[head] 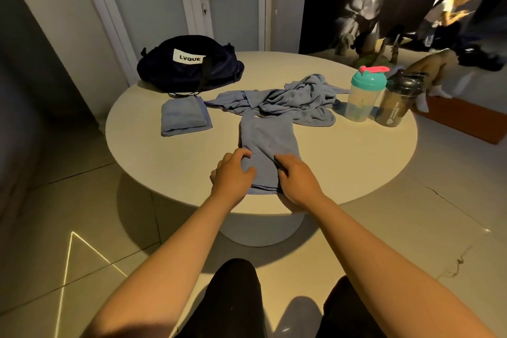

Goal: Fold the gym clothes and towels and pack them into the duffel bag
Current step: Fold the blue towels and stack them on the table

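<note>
A blue towel (pixel 267 137), folded into a long strip, lies on the round beige table (pixel 356 151) and reaches its near edge. My left hand (pixel 234 173) and my right hand (pixel 297 175) both grip the strip's near end, fingers curled into the cloth. Left of it lies a folded blue towel (pixel 183 116). Behind the strip a crumpled heap of blue clothes (pixel 288 100) is spread out. The dark duffel bag (pixel 189 63), with a white label, sits at the table's far left; I cannot tell whether it is zipped.
Two shaker bottles stand at the table's right: a teal-lidded one (pixel 365 93) and a dark one (pixel 399 99). A door (pixel 175 0) is behind the bag. Tiled floor surrounds the table, with my dark-clad knees below.
</note>
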{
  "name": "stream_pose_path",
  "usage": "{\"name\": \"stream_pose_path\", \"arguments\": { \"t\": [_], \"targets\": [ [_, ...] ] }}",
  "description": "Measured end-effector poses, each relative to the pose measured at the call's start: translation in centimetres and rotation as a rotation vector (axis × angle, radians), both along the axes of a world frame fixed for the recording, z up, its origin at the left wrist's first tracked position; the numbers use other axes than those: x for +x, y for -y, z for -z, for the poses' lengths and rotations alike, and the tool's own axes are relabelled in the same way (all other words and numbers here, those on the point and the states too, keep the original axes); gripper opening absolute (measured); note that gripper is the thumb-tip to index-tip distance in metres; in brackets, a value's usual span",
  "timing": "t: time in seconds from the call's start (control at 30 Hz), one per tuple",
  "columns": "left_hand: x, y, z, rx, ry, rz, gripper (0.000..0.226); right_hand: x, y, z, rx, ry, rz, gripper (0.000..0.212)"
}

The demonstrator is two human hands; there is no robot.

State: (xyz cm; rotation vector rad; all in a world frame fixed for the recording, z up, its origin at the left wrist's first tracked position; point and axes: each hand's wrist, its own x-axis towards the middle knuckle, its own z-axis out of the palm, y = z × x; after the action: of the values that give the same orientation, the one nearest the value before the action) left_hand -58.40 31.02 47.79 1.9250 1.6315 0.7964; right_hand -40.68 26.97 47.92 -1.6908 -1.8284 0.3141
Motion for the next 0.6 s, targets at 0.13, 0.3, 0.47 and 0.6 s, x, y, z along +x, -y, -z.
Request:
{"name": "stream_pose_path", "arguments": {
  "t": [0.13, 0.3, 0.47, 0.6],
  "targets": [
    [-0.4, 1.4, 0.1, 0.020, 0.255, -0.030, 0.022, -0.5, -0.2, -0.1, -0.113, 0.132, 0.034, 0.040],
    [-1.4, 2.0, -0.1, -0.033, 0.207, -0.044, 0.031, -1.2, -0.5, -0.7, -0.349, 0.228, 0.039, 0.045],
    [-1.1, 2.0, 0.0, -0.047, 0.006, -0.030, 0.039, -1.3, 0.3, -0.5, -0.249, 0.312, 0.069, 0.056],
    [-1.5, 3.1, 0.4, 0.171, -0.087, 0.062, 0.037, -1.3, 1.6, 1.0, -0.126, 0.267, 0.033, 0.046]
  ]
}}
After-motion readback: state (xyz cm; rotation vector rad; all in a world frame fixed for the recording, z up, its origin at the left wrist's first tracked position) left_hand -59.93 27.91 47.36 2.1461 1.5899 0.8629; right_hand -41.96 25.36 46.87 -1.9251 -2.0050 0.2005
